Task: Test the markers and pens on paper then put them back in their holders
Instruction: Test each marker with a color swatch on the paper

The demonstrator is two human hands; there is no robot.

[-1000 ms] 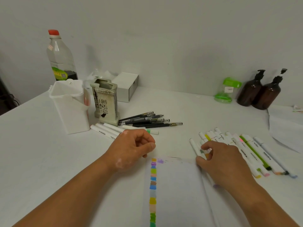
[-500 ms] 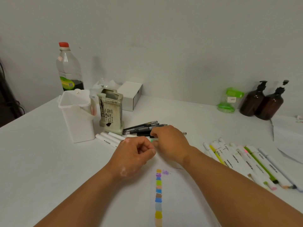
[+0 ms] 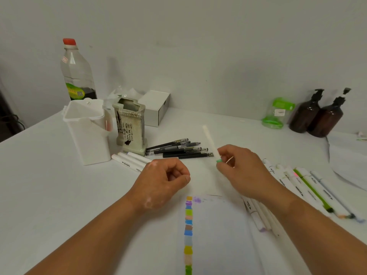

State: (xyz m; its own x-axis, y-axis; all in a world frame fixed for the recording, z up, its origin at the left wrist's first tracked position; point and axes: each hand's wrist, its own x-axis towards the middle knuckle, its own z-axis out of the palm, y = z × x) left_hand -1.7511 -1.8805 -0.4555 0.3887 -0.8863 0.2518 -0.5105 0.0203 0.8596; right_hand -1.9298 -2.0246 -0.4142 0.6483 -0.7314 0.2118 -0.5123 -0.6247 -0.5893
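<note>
I'm seeing the white, green-capped marker (image 3: 209, 139) tilting up above the table (image 3: 39, 185), pinched near its green end by the right hand (image 3: 246, 173), just beyond the swatch-striped white paper sheet (image 3: 218, 235); the left hand (image 3: 160, 181) is resting fisted, apparently empty. Testing is looking well along, but returning is hardly begun: white markers (image 3: 303, 185) and black pens (image 3: 178, 150) are lying loose, and nothing is blocking the white plastic holder (image 3: 87, 139) or grey ceramic holder (image 3: 132, 128).
</note>
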